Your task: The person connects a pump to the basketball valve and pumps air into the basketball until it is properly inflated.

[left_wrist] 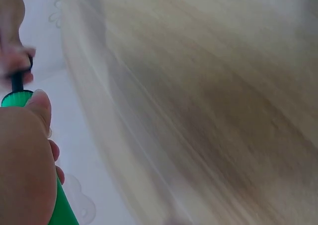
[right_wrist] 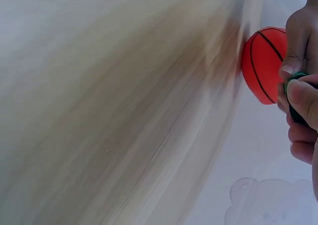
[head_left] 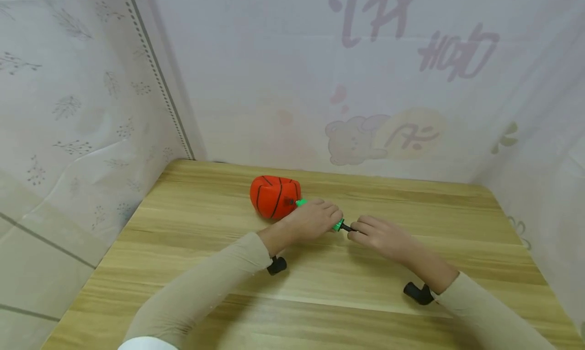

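We see a table with a dented ball toward its far side, left of centre. Just right of the ball, our left hand grips a pump; farther right, our right hand holds the pump's handle.

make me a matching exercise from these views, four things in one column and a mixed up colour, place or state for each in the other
1. toy basketball
2. pump barrel
3. pump rod
4. tabletop

A. black, between the left hand and the right hand
B. wood-grained, beneath the arms
C. orange-red with black lines, dented
D. green, gripped by the left hand

Pairs: 1-C, 2-D, 3-A, 4-B
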The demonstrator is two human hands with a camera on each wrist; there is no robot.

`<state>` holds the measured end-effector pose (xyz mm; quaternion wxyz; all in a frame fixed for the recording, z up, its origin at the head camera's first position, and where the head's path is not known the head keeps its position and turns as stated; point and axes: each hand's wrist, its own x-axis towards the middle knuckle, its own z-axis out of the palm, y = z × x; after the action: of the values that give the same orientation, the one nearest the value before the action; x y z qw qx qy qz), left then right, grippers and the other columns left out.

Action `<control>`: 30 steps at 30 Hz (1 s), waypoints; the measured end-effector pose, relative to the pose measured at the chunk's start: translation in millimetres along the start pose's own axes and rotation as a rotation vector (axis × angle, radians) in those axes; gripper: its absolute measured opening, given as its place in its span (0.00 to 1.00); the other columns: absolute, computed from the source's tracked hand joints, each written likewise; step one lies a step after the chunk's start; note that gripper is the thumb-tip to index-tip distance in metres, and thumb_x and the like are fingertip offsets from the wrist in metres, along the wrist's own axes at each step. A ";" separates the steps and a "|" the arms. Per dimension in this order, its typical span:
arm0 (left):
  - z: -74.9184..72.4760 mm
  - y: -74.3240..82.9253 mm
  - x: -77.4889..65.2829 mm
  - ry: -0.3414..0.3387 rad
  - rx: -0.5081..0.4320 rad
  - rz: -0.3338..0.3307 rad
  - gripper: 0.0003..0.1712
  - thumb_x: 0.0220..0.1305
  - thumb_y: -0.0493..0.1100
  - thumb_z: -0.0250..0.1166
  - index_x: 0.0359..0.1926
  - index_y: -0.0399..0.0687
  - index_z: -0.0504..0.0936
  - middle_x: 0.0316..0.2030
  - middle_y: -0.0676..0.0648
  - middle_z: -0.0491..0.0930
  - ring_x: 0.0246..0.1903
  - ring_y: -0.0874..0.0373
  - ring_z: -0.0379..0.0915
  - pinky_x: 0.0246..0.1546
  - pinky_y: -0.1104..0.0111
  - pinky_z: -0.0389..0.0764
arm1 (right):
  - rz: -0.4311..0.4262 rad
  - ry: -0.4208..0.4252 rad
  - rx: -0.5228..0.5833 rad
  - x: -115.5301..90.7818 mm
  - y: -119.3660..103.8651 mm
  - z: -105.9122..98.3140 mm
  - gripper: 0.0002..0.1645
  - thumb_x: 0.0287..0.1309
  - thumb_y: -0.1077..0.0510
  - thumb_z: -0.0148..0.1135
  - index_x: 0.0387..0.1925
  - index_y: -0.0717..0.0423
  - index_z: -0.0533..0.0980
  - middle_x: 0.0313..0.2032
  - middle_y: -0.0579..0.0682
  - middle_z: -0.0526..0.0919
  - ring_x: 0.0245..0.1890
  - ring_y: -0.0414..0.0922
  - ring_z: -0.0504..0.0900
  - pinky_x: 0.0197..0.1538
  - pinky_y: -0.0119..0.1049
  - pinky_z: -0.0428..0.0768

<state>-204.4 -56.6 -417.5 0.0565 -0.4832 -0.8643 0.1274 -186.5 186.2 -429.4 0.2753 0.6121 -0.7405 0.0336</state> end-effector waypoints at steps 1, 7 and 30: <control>0.0 0.1 0.2 0.000 -0.006 0.001 0.16 0.80 0.54 0.51 0.55 0.48 0.73 0.51 0.53 0.77 0.52 0.60 0.72 0.54 0.71 0.71 | -0.005 0.008 -0.006 2.3 0.4 1.5 0.27 0.82 0.61 0.31 0.38 0.56 0.79 0.37 0.49 0.83 0.35 0.43 0.79 0.38 0.32 0.80; 0.8 -0.4 -0.4 0.006 -0.012 -0.004 0.16 0.79 0.53 0.52 0.55 0.48 0.73 0.49 0.53 0.77 0.51 0.60 0.71 0.54 0.71 0.71 | -0.021 0.057 -0.009 2.5 0.9 5.2 0.25 0.82 0.63 0.33 0.36 0.57 0.79 0.35 0.49 0.83 0.33 0.43 0.79 0.36 0.32 0.80; -1.3 1.9 0.4 0.022 -0.016 0.012 0.17 0.80 0.54 0.50 0.54 0.47 0.72 0.49 0.53 0.76 0.50 0.60 0.70 0.53 0.71 0.71 | -0.004 0.033 0.013 -40.2 -17.0 -31.9 0.23 0.82 0.61 0.37 0.39 0.57 0.79 0.38 0.50 0.83 0.35 0.44 0.79 0.37 0.34 0.80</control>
<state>-202.7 -55.1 -416.8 0.0613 -0.4903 -0.8617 0.1155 -155.1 230.0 -425.3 0.2836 0.6146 -0.7346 0.0477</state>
